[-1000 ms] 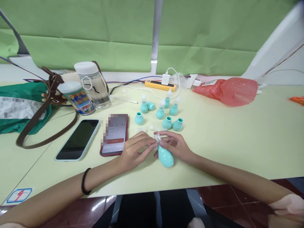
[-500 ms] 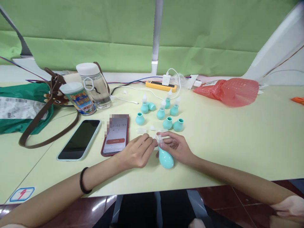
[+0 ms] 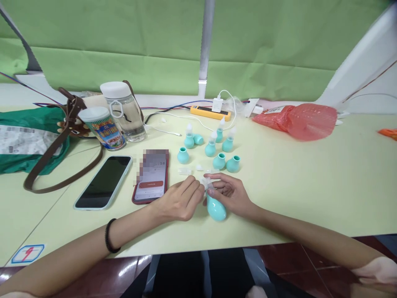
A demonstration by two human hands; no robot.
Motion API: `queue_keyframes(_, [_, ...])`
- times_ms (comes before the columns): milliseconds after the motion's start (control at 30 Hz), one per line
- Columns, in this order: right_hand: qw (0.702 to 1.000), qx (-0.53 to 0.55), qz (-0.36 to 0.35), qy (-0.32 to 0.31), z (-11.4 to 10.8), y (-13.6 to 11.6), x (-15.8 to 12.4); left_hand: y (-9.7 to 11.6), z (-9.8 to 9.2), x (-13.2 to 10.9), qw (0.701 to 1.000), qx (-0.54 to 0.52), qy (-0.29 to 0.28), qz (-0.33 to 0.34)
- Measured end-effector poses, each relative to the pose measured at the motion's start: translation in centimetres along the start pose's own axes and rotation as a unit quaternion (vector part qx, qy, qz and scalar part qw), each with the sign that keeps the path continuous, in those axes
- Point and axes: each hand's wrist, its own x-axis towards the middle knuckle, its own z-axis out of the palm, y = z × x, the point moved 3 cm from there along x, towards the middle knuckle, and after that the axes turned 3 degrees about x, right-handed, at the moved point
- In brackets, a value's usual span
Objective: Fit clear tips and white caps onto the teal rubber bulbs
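A teal squeeze bulb [image 3: 216, 208], apparently part of a nasal aspirator, tilts toward me near the table's front with a clear plastic piece [image 3: 206, 181] at its neck. My right hand [image 3: 231, 192] grips the bulb's neck between thumb and fingers. The pinched fingertips of my left hand [image 3: 182, 198] meet the clear piece from the left and partly cover it. Behind the hands lie a clear tube [image 3: 185, 171] and a small white tip [image 3: 199, 167]. Open-necked bulbs [image 3: 182, 155] and several tipped bulbs [image 3: 210, 148] stand farther back; one bulb [image 3: 197, 139] lies sideways.
To the left lie a dark-screened phone [image 3: 104, 182] and a red-cased phone [image 3: 151, 176]. A water bottle [image 3: 127, 116], a printed canister [image 3: 104, 130] and a green bag [image 3: 34, 136] stand behind. A yellow power strip [image 3: 198, 111] and red plastic bag [image 3: 310, 121] lie at the back.
The clear piece now leans slightly farther left, toward my left fingertips. Both hands stay almost in place. The red-cased phone's timer has advanced by one second.
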Motion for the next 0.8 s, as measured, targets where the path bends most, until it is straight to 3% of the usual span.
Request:
queue_keyframes(167, [0.999,0.037,0.009,0.011,-0.1,-0.1,0.0,0.5,-0.9,0.5,0.999,0.044,0.005,0.023])
queue_keyframes(600, [0.999,0.011,0.008,0.038,0.0,-0.1,-0.2,0.5,-1.3,0.1,0.993,-0.094,0.065,0.004])
queue_keyframes(700, [0.999,0.028,0.001,0.044,0.0,-0.3,-0.2,0.3,-1.1,-0.3,0.993,-0.099,0.067,0.001])
queue_keyframes(800, [0.995,0.049,-0.013,0.087,-0.6,-0.7,0.0,0.5,-1.1,-0.5,0.994,-0.072,0.071,0.033])
